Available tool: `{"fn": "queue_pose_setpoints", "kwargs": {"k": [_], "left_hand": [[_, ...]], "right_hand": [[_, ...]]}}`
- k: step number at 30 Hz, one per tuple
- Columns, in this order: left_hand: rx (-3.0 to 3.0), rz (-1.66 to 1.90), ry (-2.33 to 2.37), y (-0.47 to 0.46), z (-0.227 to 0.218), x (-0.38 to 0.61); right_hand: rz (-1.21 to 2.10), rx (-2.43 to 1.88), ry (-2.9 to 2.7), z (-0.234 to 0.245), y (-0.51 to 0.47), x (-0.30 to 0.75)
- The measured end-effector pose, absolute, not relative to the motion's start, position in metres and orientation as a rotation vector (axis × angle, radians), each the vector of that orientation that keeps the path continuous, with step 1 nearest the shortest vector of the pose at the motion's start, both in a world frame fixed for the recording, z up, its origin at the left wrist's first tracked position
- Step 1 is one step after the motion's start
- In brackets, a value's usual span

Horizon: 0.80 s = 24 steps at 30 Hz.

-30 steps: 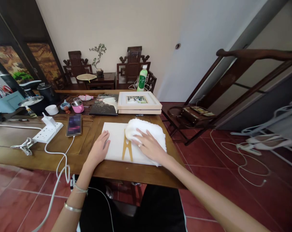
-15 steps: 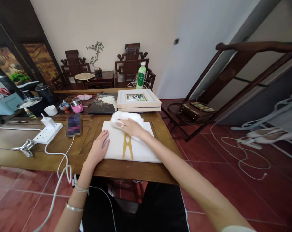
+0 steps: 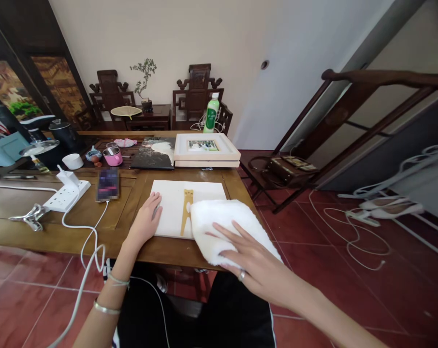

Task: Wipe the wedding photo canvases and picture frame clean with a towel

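Note:
A white board (image 3: 168, 199) lies flat at the front of the wooden table. It carries a yellow long-legged cat figure (image 3: 186, 203), whose right side is partly covered. My left hand (image 3: 146, 220) rests along the board's left edge, its fingers stretched out. My right hand (image 3: 246, 253) grips a fluffy white cloth (image 3: 222, 217) from above. This cloth covers the board's lower right part and hangs over the table's front right edge.
Behind the board are stacked picture frames (image 3: 226, 153), a dark picture panel (image 3: 150, 157) and a green bottle (image 3: 211, 115). To the left lie a phone (image 3: 108, 184), a power strip (image 3: 67, 195) with cables and a pink cup (image 3: 112, 156). A wooden chair (image 3: 357, 104) stands right.
My right hand has drawn the cloth from the board's far side toward me and to the right, uncovering the cat figure's head. My left hand stays at the board's left edge.

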<state>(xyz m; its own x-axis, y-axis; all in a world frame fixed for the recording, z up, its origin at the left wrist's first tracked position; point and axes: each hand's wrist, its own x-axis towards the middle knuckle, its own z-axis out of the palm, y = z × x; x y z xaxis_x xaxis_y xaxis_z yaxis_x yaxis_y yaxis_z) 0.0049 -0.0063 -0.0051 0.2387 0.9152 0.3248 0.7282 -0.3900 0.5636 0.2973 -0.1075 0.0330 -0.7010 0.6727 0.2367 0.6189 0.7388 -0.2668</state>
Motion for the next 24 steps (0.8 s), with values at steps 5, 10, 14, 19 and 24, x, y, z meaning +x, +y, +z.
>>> {"fn": "queue_pose_setpoints", "kwargs": {"k": [5,10,14,19,24], "left_hand": [[2.264,0.881,1.515,-0.002,-0.007,0.001],[2.288,0.859,1.493,0.005,-0.008,0.0],[2.261,0.912,1.536,0.005,-0.01,0.002],[2.23,0.941,1.54,0.003,-0.01,0.003],[2.219,0.92,1.528,0.001,-0.006,0.005]], "right_hand": [[0.232,-1.085,-2.607,0.029,-0.065,0.3],[0.121,-1.189,-2.537,0.019,0.022,0.296],[0.087,-1.305,-2.48,0.021,0.05,0.29],[0.089,-1.211,-2.525,0.024,-0.009,0.286],[0.144,-1.074,-2.586,0.029,-0.092,0.289]]}}
